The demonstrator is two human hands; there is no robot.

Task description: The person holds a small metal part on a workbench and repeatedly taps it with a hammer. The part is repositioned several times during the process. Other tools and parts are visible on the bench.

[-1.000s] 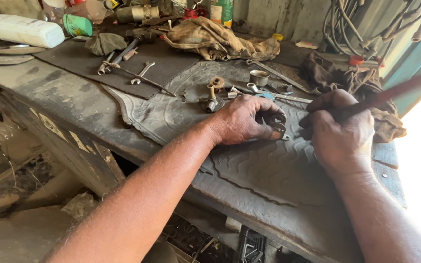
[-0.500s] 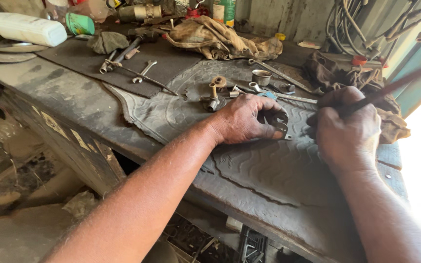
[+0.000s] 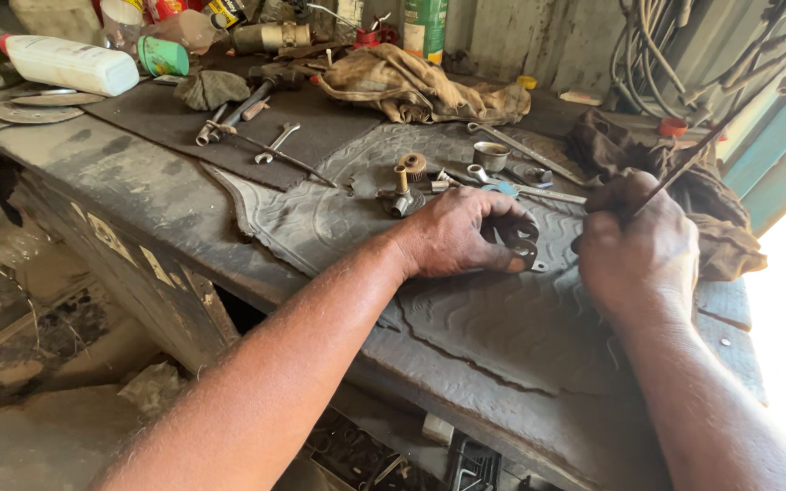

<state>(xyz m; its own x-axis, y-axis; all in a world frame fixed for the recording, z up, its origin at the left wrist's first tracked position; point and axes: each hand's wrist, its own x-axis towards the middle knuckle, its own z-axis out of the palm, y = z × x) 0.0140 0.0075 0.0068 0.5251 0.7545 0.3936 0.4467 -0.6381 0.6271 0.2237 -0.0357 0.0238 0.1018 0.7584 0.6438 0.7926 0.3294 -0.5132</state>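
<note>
Head view, single entry:

1. Left hand (image 3: pixel 455 238): lies flat-fingered at centre, pinning a small dark metal part (image 3: pixel 522 238) against the rubber mat (image 3: pixel 338 223). Thumb and fingers wrap the part's near edge in a close hold.
2. Right hand (image 3: pixel 640 250): at 3 o'clock of the part, fist closed narrowly on a thin rod (image 3: pixel 684 159) that slants away toward 1 o'clock.
3. Change: half a second back the rod lay flatter and read thicker; it now stands steeper, and the right hand has drawn nearer the part. Judgement: the tip is being worked into the part. The tip itself is hidden behind the fingers.
4. Surroundings: spanner (image 3: pixel 275 144) at 10 o'clock, rag (image 3: pixel 411 82) at 12 o'clock, white bottle (image 3: pixel 70 65) at far 10 o'clock, all on the workbench (image 3: pixel 129 195).
</note>
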